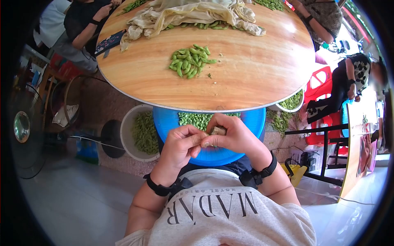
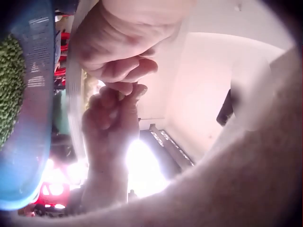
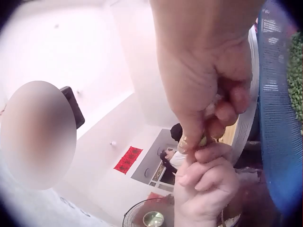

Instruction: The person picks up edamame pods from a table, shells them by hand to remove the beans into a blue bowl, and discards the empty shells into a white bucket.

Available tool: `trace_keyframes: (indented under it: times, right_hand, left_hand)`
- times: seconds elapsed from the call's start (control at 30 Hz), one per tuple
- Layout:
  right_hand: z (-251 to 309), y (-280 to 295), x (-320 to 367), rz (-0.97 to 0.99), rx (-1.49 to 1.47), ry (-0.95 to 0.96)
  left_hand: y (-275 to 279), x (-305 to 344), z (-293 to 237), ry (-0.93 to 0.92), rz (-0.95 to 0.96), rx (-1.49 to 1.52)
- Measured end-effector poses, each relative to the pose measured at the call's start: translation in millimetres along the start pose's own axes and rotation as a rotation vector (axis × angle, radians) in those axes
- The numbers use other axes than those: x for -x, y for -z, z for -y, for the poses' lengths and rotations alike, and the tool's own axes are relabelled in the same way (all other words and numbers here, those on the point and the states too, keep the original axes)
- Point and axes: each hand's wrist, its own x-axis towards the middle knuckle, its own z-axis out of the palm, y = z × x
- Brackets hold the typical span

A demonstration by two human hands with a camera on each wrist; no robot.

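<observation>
Both hands meet above a blue basket (image 1: 162,123) of shelled green beans (image 1: 197,119). Fingertips of the left hand (image 1: 180,143) and the right hand (image 1: 236,133) come together around a small edamame pod (image 3: 203,141), mostly hidden by the fingers. In the right wrist view its green side shows between the right thumb and the left fingers. A brownish piece (image 1: 218,130) sits among the right hand's curled fingers. On the round table ahead lies a small heap of edamame pods (image 1: 189,61).
The wooden table (image 1: 143,84) overhangs the basket's far rim. A white bucket (image 1: 128,135) of green pods or husks stands left, another white tub (image 1: 297,107) right. Damp cloth (image 1: 180,20) covers more pods at the back. A fan (image 1: 22,127) stands far left; other people sit around.
</observation>
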Motion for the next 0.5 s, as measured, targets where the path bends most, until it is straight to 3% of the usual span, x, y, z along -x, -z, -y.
trace_keyframes:
  times: [0.13,0.2,0.5]
  right_hand:
    - [-2,2,-1,0.095,-0.013,-0.039]
    - [-7,-1,-3,0.052,-0.009,0.058]
    - [6,-8,-8,0.070,0.147,0.043]
  left_hand:
    - [11,0,2,0.156,0.063,0.223]
    - [13,-1,4,0.193,0.056,0.277]
    - [15,5,3,0.151,-0.078,-0.011]
